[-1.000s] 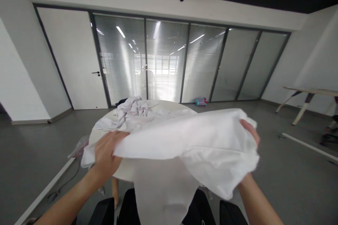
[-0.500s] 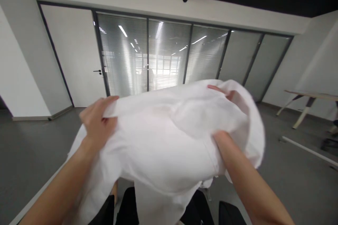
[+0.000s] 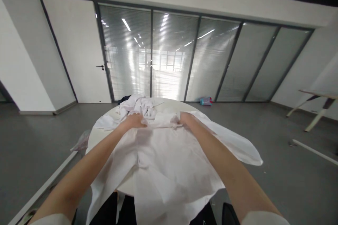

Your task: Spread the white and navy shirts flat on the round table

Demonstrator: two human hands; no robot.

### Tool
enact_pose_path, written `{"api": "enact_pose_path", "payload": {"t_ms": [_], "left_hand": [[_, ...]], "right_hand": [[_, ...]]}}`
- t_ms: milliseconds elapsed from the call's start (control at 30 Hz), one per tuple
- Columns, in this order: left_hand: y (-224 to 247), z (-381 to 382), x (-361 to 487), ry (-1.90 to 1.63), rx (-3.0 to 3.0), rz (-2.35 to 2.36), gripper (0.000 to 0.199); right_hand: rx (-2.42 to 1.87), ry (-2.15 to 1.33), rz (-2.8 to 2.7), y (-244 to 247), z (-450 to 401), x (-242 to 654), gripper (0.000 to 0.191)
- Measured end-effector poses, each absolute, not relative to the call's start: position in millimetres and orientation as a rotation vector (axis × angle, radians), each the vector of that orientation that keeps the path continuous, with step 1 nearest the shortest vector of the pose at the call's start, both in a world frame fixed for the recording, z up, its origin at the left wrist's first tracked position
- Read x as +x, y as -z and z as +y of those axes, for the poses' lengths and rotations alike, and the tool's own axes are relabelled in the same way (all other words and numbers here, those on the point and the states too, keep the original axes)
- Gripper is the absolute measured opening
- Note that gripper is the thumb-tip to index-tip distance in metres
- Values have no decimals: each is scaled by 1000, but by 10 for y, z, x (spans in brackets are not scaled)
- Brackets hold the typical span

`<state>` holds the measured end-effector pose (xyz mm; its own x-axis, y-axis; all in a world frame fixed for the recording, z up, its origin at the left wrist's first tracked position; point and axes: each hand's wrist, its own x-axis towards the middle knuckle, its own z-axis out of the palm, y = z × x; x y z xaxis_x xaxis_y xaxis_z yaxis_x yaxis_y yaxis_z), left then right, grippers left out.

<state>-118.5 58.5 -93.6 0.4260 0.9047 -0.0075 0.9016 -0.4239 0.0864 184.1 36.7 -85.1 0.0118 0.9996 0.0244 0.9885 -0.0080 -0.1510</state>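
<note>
A white long-sleeved shirt (image 3: 169, 158) lies spread over a round white table (image 3: 99, 137), its lower part draping over the near edge toward my lap. My left hand (image 3: 134, 120) is closed on the cloth beside the collar, at the left. On the other side of the collar, my right hand (image 3: 186, 117) grips the cloth, with its fingertips partly hidden. One sleeve (image 3: 237, 144) stretches out past the table's right edge. Just beyond my left hand sits a crumpled pile of white cloth (image 3: 137, 104).
Something dark (image 3: 124, 99) lies behind the pile. A clear plastic bag (image 3: 81, 141) is at the table's left side. Near the glass partition, a blue and pink package (image 3: 206, 101) rests on the floor. Another table (image 3: 319, 95) stands at the far right.
The shirt was held up in the air, blocking the table; now it lies lowered on the tabletop. Both hands have moved down and closer together, at the collar.
</note>
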Motion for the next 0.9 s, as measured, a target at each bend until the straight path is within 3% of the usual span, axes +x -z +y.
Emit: {"api": "enact_pose_path", "payload": {"t_ms": [133,267,433,633,833,900], "left_hand": [[1001,912,-836,-132,2479,1650,53],[1177,1219,-576,-244,2375,1616,45],[1365,1399,-398,-473,2234,1509,32],[1546,1510,-312,-899,2197,1521,59],[1701,1521,-204,-683,2425,1775,57],[1690,1520,-182,-754,2502,1800,52]], "right_hand": [[-2321,113,-2122,840,669,1863,57],[-2294,226,-2194,894,873,1927,44],[-2201,78,-2315,1095,1087,2076,29],[-2210,16,-2173,1206,1421,2200,46],[-2314,-16,-2080,1508,1565,2094,38],[-2317,21,-2043,1598,1546,2054,39]]}}
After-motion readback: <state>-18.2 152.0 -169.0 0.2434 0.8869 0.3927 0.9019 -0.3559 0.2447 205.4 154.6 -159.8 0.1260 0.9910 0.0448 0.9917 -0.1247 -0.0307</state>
